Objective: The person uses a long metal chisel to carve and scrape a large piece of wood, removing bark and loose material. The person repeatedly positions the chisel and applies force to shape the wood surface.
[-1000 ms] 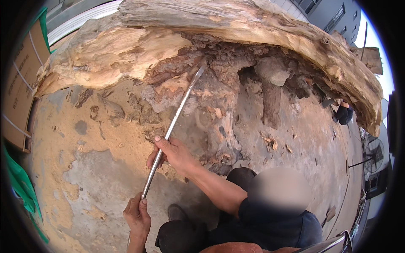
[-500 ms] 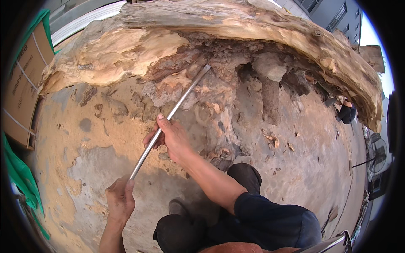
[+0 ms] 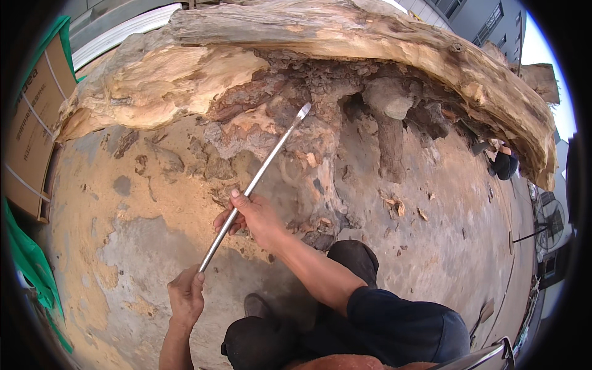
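A long steel pry bar [image 3: 265, 166] slants up and to the right, its flattened, shiny end near the rough, dark bark under a big weathered log [image 3: 382, 37]. My left hand [image 3: 187, 296] is closed round its lower end. Higher up the shaft, my right hand [image 3: 260, 221] grips it with the thumb laid along the top. Whether the flat end touches the bark [image 3: 290, 92] behind it, I cannot tell. Below the log, a pale, crumbling root part [image 3: 324, 157] reaches down toward my legs.
Wood chips [image 3: 394, 205] and sawdust lie over the concrete floor [image 3: 431, 259]. A strapped cardboard box [image 3: 37, 132] with green sheeting [image 3: 31, 253] stands at left. At far right, another person [image 3: 504, 163] is beside the log, and a fan [image 3: 549, 223] stands nearer.
The bar's flat end has moved slightly down and has turned, showing its broad bright face. Both hands have shifted a little to the right, keeping their hold. The view has shifted slightly.
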`<state>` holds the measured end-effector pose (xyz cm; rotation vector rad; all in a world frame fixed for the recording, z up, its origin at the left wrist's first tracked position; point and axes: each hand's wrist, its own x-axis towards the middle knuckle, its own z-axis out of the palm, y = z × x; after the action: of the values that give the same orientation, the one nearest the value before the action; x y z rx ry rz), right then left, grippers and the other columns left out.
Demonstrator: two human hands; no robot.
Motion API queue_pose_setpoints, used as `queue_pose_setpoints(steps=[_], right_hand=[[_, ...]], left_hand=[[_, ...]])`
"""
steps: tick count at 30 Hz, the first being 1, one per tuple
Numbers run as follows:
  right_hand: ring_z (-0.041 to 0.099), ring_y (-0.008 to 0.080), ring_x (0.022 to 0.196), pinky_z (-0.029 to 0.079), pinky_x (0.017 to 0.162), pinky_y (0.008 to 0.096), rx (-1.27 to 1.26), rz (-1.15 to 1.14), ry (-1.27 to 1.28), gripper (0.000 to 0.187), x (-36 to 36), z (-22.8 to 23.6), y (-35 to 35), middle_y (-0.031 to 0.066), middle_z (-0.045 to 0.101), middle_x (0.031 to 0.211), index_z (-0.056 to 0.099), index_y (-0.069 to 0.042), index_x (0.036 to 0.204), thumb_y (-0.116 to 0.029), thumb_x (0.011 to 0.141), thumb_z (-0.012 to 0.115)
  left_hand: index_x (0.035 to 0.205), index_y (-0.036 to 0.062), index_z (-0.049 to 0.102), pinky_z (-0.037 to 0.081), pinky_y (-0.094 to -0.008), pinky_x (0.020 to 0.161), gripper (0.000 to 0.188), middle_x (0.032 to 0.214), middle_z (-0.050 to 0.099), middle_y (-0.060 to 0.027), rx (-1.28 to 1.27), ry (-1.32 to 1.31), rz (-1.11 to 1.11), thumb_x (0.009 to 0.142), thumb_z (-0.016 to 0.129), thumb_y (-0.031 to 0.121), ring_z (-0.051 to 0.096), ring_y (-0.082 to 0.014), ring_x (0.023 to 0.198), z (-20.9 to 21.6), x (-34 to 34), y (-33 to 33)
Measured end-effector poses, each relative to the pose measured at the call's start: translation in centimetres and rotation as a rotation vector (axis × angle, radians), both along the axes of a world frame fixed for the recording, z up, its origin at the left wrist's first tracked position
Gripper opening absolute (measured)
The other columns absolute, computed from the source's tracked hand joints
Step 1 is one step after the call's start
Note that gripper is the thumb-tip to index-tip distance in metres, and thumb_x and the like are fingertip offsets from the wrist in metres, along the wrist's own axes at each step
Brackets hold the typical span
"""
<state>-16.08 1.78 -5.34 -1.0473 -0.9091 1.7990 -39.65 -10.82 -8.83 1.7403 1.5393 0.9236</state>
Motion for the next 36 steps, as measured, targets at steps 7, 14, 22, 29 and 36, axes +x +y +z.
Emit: queue_pose_setpoints(steps=[7,14,22,29,36], right_hand=[[0.070,0.0212,0.073,0.054,0.060,0.0313,0.110,0.096,0.246,0.040,-0.9,2.4,-0.2,0.0191,0.074,0.087,0.052,-0.007,0.098,-0.046,0.107,0.048],[0.073,0.0242,0.077,0.053,0.060,0.0314,0.076,0.072,0.346,0.032,-0.2,2.0,2.7,0.0206,0.074,0.090,0.051,-0.008,0.097,-0.039,0.108,0.048],[0.070,0.0176,0.086,0.055,0.069,0.0313,0.213,0.073,0.211,0.038,0.4,1.3,-2.6,0.0142,0.076,0.095,0.058,-0.008,0.094,-0.044,0.105,0.054],[0.070,0.0210,0.080,0.055,0.070,0.0337,0.122,0.066,0.232,0.035,0.4,0.1,-1.3,0.0222,0.075,0.097,0.060,-0.005,0.102,-0.040,0.105,0.055],[0.072,0.0258,0.081,0.057,0.067,0.0363,0.040,0.046,0.384,0.028,0.3,3.1,-1.6,0.0289,0.073,0.099,0.059,-0.005,0.102,-0.032,0.107,0.052]], left_hand=[[0.117,-0.0048,0.067,0.048,-0.0338,0.059,0.022,0.080,0.065,-0.0150,0.054,0.119,0.048,0.098,0.059,0.002,0.061,-0.0213,0.065,7.6,-0.9,-2.3],[0.123,-0.0046,0.065,0.046,-0.0363,0.051,0.030,0.075,0.060,-0.0166,0.285,0.343,0.026,0.094,0.059,-0.007,0.061,-0.0272,0.058,8.6,1.2,-0.3],[0.118,-0.0026,0.069,0.046,-0.0335,0.053,0.026,0.074,0.063,-0.0140,0.135,0.180,-0.041,0.093,0.062,-0.003,0.060,-0.0215,0.057,7.8,-1.9,-1.8],[0.116,-0.0043,0.069,0.047,-0.0304,0.056,0.023,0.079,0.067,-0.0153,0.048,0.133,-0.023,0.095,0.061,0.000,0.061,-0.0188,0.063,8.1,-1.1,-1.6],[0.114,-0.0058,0.071,0.039,-0.0269,0.050,0.032,0.061,0.055,-0.0015,-0.246,0.094,0.020,0.101,0.061,0.022,0.049,-0.0081,0.054,15.5,-1.2,-0.7]])
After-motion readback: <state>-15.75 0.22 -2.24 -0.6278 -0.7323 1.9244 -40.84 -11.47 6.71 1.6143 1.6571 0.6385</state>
